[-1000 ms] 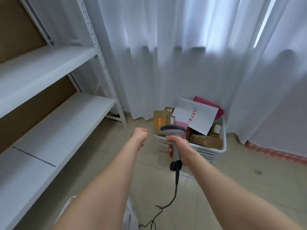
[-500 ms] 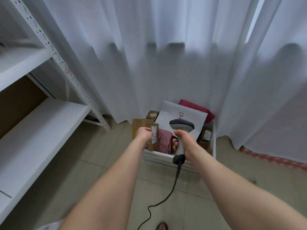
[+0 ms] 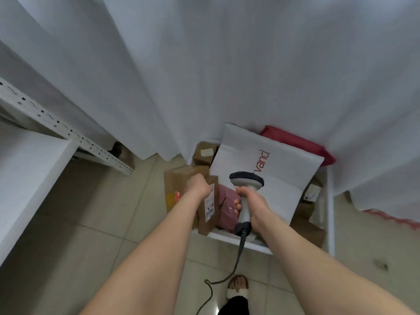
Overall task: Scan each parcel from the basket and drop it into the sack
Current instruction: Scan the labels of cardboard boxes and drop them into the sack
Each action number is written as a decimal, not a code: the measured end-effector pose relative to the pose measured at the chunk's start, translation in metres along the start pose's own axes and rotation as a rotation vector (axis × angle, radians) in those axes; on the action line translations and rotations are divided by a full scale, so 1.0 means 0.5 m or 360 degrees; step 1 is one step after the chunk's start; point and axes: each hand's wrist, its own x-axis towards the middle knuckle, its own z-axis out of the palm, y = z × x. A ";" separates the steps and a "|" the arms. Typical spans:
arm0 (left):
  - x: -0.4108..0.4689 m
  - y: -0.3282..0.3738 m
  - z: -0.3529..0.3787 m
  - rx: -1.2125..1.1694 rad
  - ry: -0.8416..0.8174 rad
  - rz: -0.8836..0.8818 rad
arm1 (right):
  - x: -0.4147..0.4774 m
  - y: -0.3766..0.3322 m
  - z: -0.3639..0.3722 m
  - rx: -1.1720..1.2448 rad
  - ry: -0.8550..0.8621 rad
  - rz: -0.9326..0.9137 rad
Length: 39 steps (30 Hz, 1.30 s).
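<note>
A white basket (image 3: 330, 214) stands on the floor against the curtain, packed with parcels: a large white mailer (image 3: 272, 178) with red lettering, a red bag (image 3: 297, 142) behind it, a pink bag (image 3: 227, 208) and several brown boxes. My left hand (image 3: 198, 185) grips a narrow brown box (image 3: 208, 214) with a white barcode label at the basket's left end. My right hand (image 3: 252, 203) holds the grey barcode scanner (image 3: 245, 185) upright over the basket, its cable trailing down to the floor. The sack is out of view.
White metal shelving (image 3: 31, 169) runs along the left. White curtains (image 3: 204, 76) hang behind the basket. A foot in a white sandal (image 3: 237, 289) stands on the tiled floor below the basket. A larger brown box (image 3: 179, 189) leans at the basket's left side.
The view has tilted down and closed in on the basket. My left hand reached in and took hold of the narrow brown box. The scanner stayed in my right hand.
</note>
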 end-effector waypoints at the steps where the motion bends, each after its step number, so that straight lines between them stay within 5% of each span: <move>1: 0.034 0.005 0.005 0.0090 -0.0018 0.0030 | 0.029 -0.003 0.008 -0.0001 0.0010 0.0039; 10: 0.193 0.023 0.075 0.0817 -0.0244 -0.0083 | 0.166 -0.012 0.023 0.0078 0.0016 0.0253; 17: 0.180 0.024 0.098 0.0717 -0.0229 -0.0097 | 0.167 -0.023 -0.011 0.0093 0.0024 0.0254; 21: 0.126 0.051 0.034 0.0356 0.0035 -0.0094 | 0.119 -0.043 -0.028 0.0144 0.0030 0.0168; 28: -0.057 0.108 -0.084 -0.0864 0.0190 -0.0246 | -0.058 -0.098 -0.035 0.0220 -0.0050 -0.0067; 33: -0.265 0.130 -0.113 -0.1612 0.0143 -0.0240 | -0.226 -0.117 -0.086 0.0379 -0.0228 -0.0165; 39: -0.513 0.122 -0.122 -0.1914 -0.0228 -0.0032 | -0.453 -0.136 -0.122 0.0303 -0.0540 -0.0266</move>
